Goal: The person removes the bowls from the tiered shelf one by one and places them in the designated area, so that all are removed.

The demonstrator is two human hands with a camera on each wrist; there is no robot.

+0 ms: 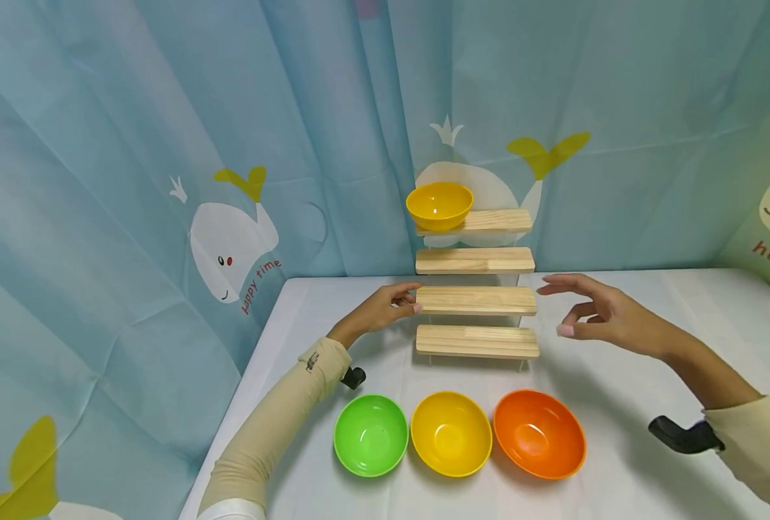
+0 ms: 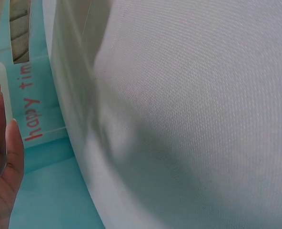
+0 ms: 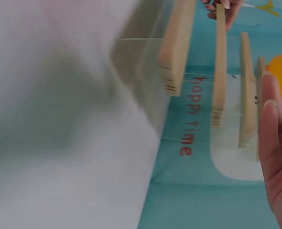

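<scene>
A four-tier wooden stand [image 1: 476, 300] stands on the white table. My left hand [image 1: 385, 307] pinches the left end of its second board from the bottom, thumb at the front edge and fingers behind. The right wrist view also shows the left hand [image 3: 226, 10] at that board's far end. To the right of the stand, my right hand [image 1: 602, 314] hovers with thumb and fingers apart and holds nothing. A yellow bowl [image 1: 440, 206] sits on the left of the top board. In front of the stand, a green bowl [image 1: 371, 435], another yellow bowl [image 1: 451, 434] and an orange bowl [image 1: 539, 434] line up.
A light blue curtain [image 1: 333, 144] with whale prints hangs behind and to the left of the table [image 1: 651, 462]. The three front bowls sit close side by side. Black wrist straps [image 1: 684, 435] show near both sleeves.
</scene>
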